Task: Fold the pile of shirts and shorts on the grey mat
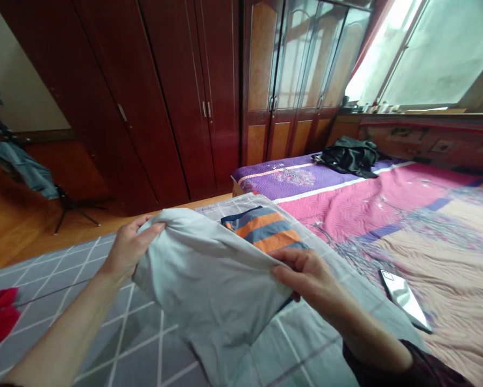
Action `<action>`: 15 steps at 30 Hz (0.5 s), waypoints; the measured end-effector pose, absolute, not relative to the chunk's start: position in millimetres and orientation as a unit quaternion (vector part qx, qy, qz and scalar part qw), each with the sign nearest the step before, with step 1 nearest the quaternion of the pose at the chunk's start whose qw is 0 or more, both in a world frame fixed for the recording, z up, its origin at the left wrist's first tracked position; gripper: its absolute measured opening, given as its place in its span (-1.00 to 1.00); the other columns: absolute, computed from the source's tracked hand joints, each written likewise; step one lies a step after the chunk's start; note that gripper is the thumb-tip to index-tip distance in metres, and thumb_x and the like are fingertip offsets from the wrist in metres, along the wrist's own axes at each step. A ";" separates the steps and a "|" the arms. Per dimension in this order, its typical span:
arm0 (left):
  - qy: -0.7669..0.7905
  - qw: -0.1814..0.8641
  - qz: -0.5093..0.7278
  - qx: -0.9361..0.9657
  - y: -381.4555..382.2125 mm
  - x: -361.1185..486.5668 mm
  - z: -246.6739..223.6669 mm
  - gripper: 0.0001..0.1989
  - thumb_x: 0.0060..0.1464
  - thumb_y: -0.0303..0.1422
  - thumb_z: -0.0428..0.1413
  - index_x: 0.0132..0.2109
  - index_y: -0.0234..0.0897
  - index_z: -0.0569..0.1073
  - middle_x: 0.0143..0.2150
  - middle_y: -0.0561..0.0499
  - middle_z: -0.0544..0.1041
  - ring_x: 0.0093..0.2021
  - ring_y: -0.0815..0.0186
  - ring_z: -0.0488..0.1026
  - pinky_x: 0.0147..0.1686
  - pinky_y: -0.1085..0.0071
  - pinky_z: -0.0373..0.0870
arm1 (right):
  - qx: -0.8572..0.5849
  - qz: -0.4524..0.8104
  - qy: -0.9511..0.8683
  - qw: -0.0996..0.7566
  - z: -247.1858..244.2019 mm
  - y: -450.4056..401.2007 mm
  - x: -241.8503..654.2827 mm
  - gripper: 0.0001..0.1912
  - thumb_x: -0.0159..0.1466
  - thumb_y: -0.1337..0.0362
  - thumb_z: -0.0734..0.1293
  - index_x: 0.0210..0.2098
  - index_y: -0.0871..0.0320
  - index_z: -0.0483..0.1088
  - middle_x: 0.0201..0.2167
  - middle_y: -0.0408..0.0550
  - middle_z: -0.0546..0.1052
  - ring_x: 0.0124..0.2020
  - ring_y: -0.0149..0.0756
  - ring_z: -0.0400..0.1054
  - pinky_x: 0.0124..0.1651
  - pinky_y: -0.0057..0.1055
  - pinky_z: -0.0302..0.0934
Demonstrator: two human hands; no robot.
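Observation:
A light grey cloth garment point(209, 274) is stretched between my two hands above the bed's grey checked sheet point(144, 333). My left hand point(134, 242) pinches its upper left corner between thumb and fingers. At the garment's right edge, my right hand point(302, 271) grips the fabric, thumb on top. The lower part of the garment hangs down toward the sheet. Behind it lies a folded cloth with orange and grey-blue stripes point(265, 228), partly hidden by the garment and my right hand.
A phone point(405, 298) lies on the patterned bedspread point(346, 207) at the right. Black clothing point(348, 156) rests farther back. Red cloth point(1, 312) is at the left edge. Dark red wardrobes point(177, 97) stand behind, and a clothes stand point(68, 204) is at the left.

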State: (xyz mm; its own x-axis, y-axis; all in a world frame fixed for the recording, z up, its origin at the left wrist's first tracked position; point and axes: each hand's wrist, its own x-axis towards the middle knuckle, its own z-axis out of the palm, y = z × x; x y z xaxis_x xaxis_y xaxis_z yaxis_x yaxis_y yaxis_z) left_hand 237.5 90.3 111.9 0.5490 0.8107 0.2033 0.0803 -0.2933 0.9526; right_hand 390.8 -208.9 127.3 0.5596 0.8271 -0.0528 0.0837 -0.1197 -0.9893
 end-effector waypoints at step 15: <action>0.187 0.338 0.147 0.911 72.4 458.5 59.2 -0.75 -0.12 -0.28 0.21 -0.27 -0.35 0.52 -0.34 -0.03 0.56 -0.29 0.21 0.49 -0.29 0.40 0.36 | -0.741 0.249 -0.121 0.611 31.6 -273.3 493.4 -0.71 -0.04 0.09 0.38 -0.42 0.19 0.44 -0.68 -0.22 0.35 -0.72 -0.50 0.13 -0.69 -0.55 -0.01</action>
State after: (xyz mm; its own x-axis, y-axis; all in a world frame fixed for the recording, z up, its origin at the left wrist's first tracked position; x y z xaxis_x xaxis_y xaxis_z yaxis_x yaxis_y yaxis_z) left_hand 458.5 72.4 59.2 0.8871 0.4392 0.1421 0.2404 -0.7023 0.6701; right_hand 493.4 -273.3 31.6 0.8472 0.4832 -0.2208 -0.1248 -0.2229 -0.9668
